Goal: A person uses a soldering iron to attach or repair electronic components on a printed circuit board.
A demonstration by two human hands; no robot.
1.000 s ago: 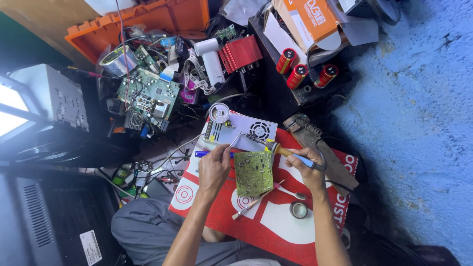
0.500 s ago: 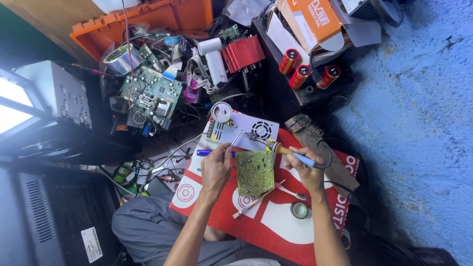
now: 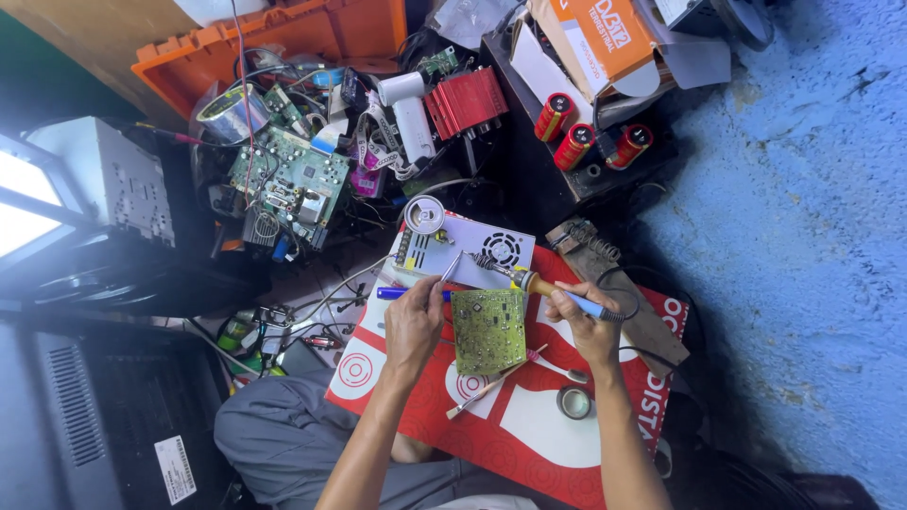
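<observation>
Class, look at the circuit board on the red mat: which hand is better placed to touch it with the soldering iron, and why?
Right. The right hand already grips the soldering iron, its tip above the circuit board; the left hand steadies the board's edge.

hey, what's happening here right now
A person sits on the floor working on a yellow-green circuit board that lies on a red and white mat. The right hand holds a soldering iron with a blue handle, its tip pointed past the board's top edge. The left hand holds the board's left edge and a thin metal tool, apparently tweezers. A roll of tape lies nearby, with spare boards and parts heaped behind.
</observation>
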